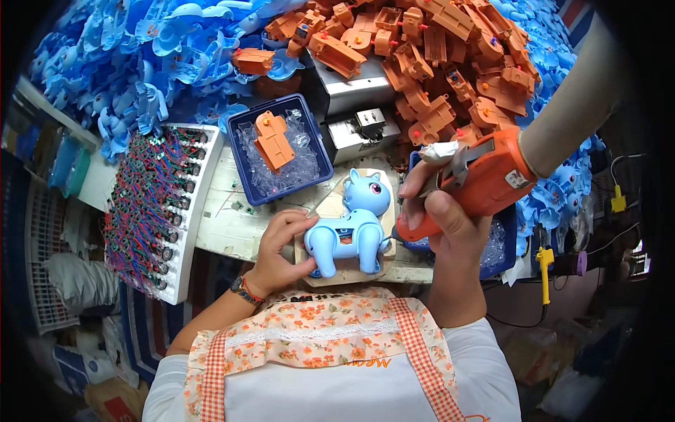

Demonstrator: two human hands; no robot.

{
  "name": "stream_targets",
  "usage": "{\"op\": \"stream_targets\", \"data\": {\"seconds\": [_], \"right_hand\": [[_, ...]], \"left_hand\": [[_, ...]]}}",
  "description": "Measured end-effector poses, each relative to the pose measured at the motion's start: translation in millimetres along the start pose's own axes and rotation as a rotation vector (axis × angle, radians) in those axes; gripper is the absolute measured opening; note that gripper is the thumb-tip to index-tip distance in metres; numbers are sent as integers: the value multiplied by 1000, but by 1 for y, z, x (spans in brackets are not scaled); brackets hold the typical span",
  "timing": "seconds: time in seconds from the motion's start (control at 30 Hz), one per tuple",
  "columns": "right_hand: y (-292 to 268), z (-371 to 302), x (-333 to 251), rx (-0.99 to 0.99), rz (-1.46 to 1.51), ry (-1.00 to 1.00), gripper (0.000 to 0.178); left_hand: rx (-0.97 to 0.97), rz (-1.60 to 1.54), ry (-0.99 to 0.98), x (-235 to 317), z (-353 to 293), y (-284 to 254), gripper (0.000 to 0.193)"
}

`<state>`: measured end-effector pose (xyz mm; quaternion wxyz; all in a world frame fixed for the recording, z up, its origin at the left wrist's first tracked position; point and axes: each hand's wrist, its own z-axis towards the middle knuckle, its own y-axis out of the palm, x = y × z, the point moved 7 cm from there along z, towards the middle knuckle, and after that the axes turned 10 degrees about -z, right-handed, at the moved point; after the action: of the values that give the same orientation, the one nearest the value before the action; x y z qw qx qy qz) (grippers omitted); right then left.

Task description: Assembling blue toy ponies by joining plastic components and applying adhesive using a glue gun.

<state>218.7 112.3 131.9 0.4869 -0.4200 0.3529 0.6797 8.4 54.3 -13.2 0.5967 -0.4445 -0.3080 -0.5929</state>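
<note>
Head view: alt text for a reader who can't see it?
A left hand grips a blue toy pony's rear while the right hand holds an orange power tool, its tip near the pony's front. Beyond are heaped blue parts and orange housings; at left, wired components.

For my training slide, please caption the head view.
Left hand holding a blue toy pony, right hand gripping an orange power tool.

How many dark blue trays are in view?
2. One tray sits beyond the blue toy pony, to its left; the other tray is at right, partly hidden behind the right hand and orange power tool. Others may be hidden.
</note>
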Motion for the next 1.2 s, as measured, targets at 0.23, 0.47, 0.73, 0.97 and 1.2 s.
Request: {"op": "stream_targets", "data": {"seconds": [0.23,0.47,0.73,0.97,1.2], "right_hand": [[-10,45,16,284,-147,-115,13],[-11,76,38,424,-207,-299,9],[-7,59,14,329,-123,-28,24],[-3,6,-7,29,-3,15,45],[8,-16,-2,89,3,-25,47]], "left_hand": [[-4,8,-2,0,-2,-1,58],[-14,-7,3,2,-1,1,58],[-16,-7,7,-1,-1,-1,58],[-17,-12,23,2,1,-1,58],[-16,-18,14,1,-1,0,58]]}}
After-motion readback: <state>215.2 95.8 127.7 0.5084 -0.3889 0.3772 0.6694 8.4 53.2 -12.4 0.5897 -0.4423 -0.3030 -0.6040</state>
